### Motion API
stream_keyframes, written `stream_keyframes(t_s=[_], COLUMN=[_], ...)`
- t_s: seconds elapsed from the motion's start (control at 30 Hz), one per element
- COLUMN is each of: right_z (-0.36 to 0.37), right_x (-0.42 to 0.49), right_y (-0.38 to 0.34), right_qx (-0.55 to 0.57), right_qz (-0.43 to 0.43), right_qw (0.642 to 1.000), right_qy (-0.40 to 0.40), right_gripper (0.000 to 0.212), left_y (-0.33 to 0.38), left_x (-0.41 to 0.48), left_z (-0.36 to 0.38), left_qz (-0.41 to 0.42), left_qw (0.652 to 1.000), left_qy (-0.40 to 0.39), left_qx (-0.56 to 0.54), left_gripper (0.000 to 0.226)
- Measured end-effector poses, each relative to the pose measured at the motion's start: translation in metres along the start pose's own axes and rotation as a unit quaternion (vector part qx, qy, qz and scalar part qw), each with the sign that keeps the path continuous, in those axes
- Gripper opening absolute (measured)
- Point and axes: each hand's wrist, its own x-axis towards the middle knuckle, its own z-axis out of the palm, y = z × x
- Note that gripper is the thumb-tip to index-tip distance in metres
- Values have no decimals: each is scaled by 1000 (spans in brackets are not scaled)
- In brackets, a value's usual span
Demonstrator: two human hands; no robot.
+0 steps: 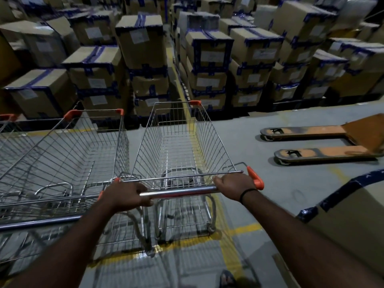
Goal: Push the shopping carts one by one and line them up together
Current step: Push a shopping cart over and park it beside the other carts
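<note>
Left grip (126, 196) curled round left end of handle bar (180, 192) of cart 1 (178, 140). Right grip (232, 187) curled round right end, beside orange end cap (256, 179). Cart 1 on floor, centre of view, over yellow floor line (245, 228), nose toward stacked cartons (141, 44). Cart 2 (72, 150) just beside, on left, roughly parallel. Edge of cart 3 (8, 125) far left. Pallet jack forks (311, 142) on floor to right, well apart.
</note>
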Motion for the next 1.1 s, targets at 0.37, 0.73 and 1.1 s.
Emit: stream_keyframes(t_s=[0.37, 0.73, 1.1], right_z=[-27, -13, -41], right_x=[19, 71, 123], right_y=[33, 130, 127], right_qx=[1, 135, 47], right_qz=[-129, -82, -109], right_qw=[992, 984, 977], right_qy=[4, -81, -177], right_gripper=[40, 50, 69], left_y=[96, 221, 218], left_x=[50, 87, 97], left_z=[-9, 6, -9], left_qz=[-23, -70, -96], left_qw=[960, 972, 962], left_qy=[96, 96, 134], left_qx=[-261, -203, -216], left_gripper=[13, 34, 34])
